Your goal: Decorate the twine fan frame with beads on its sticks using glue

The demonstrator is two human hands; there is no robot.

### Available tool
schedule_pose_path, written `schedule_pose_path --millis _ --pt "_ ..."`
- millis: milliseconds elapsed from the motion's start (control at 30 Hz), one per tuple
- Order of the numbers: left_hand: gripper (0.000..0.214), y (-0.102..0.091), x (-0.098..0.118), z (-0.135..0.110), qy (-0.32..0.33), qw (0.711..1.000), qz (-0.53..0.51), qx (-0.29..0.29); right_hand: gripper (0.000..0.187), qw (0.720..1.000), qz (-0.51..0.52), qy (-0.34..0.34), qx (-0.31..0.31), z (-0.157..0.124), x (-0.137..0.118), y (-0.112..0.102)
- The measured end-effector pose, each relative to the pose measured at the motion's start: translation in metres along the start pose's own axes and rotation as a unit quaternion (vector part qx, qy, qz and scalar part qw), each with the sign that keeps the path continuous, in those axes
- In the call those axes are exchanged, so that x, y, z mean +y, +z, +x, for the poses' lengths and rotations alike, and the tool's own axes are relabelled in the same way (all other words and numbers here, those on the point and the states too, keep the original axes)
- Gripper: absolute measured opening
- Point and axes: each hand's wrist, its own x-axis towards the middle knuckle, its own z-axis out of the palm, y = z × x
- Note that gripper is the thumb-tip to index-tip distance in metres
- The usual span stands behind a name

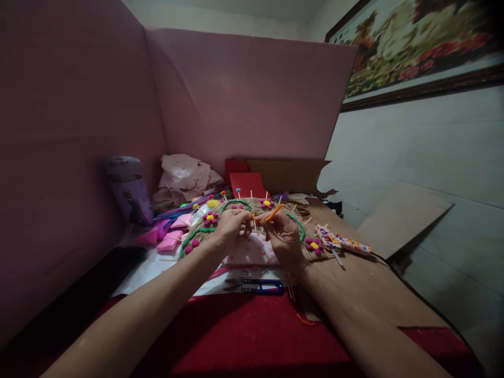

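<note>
My left hand (pixel 235 224) is closed in a pinch at a thin pale stick (pixel 254 226) with a bit of orange at its tip. Between the fingers of my right hand (pixel 286 235) is a fuzzy orange pipe cleaner (pixel 274 212), its free end pointing up and right. Both hands are close together over a rounded twine-covered craft piece (pixel 258 203). It carries purple flowers with yellow centres (pixel 210 217), green pipe-cleaner strips (pixel 197 232) and sticks around its edge, some with coloured tips. My hands hide part of its middle.
Blue-handled thread snips (pixel 255 286) lie in front on the red cloth (pixel 236 331). A floral-patterned glue gun (pixel 342 241) rests on cardboard (pixel 378 283) at right. Pink packets (pixel 170 241), loose pipe cleaners (pixel 185 208) and a purple tumbler (pixel 130 191) are at left.
</note>
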Motion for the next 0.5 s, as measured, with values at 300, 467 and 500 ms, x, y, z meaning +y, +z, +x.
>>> schedule_pose_path --millis 300,467,500 --pt "0.015 -0.010 0.000 0.000 0.221 0.877 0.385 0.184 0.025 0.931 -0.199 -0.111 0.285 0.006 -0.016 -0.009" --pt "0.023 -0.003 0.000 -0.013 0.297 0.807 0.492 0.136 0.022 0.932 -0.328 -0.129 0.087 0.001 -0.007 -0.001" --pt "0.025 -0.001 -0.001 -0.015 0.305 0.802 0.497 0.126 0.020 0.940 -0.314 -0.107 0.075 0.000 -0.004 0.001"
